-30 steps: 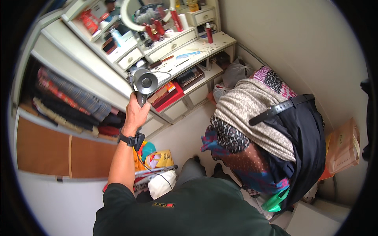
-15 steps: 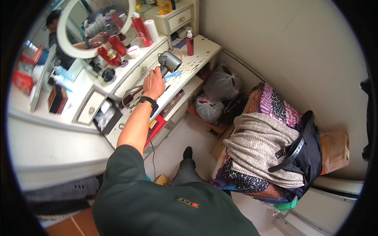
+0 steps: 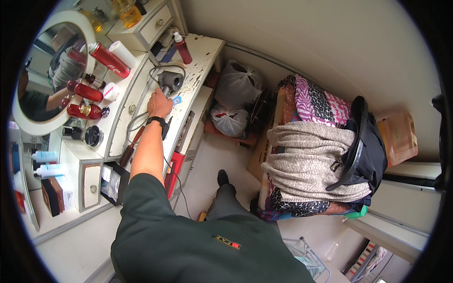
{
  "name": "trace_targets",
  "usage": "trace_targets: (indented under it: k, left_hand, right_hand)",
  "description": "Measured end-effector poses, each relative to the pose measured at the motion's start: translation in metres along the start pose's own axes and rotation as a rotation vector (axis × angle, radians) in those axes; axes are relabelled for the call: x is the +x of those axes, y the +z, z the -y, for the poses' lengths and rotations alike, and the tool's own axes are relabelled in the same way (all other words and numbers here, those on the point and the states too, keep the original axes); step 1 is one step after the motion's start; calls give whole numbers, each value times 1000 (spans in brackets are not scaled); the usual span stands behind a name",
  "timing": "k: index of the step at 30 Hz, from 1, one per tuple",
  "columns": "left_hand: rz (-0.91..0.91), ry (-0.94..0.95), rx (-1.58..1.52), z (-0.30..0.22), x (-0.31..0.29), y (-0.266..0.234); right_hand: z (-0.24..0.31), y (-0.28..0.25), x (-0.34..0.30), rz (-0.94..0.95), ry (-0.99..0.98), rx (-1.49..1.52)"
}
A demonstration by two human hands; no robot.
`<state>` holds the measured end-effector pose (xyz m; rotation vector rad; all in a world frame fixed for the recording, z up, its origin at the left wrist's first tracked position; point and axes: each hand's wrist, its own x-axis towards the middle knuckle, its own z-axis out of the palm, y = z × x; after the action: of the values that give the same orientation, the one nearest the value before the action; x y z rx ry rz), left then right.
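Note:
My left hand [image 3: 159, 104], with a dark watch on its wrist, is closed at the handle of a grey hair dryer [image 3: 171, 81] on the worn white dressing table [image 3: 202, 51]. The fingertips are partly hidden by the back of the hand. The dryer's grey cord loops around its far side and over the drawer front. Just right of the hand lies a blue comb-like piece [image 3: 177, 100], partly covered. My right hand is out of view.
A red spray bottle [image 3: 182, 48] stands beyond the dryer. Red bottles [image 3: 88, 92] and a round mirror [image 3: 28, 113] are at the left. Tied plastic bags [image 3: 238, 80] sit beside the table. A knitted cloth [image 3: 311, 160] and a black bag [image 3: 373, 146] lie on a pile at the right.
My left hand has closed around the dryer's handle, and the dryer has turned with its cord now looped up. The blue piece is more covered. The whole view has shifted.

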<state>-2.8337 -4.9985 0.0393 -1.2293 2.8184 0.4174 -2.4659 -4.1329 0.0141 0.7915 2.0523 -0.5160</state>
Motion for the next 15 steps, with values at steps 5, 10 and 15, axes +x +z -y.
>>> trace_targets:
  k: [5, 10, 15]
  left_hand:
    - [-12, -57, 58, 30, 6, 9]
    - [12, 108, -47, 80, 39, 39]
    - [-15, 206, -67, 103, 58, 50]
  right_hand:
    - [-58, 21, -16, 56, 108, -67]
    - [-136, 22, -60, 200, -92, -537]
    - [-143, -27, -64, -259, 83, -174]
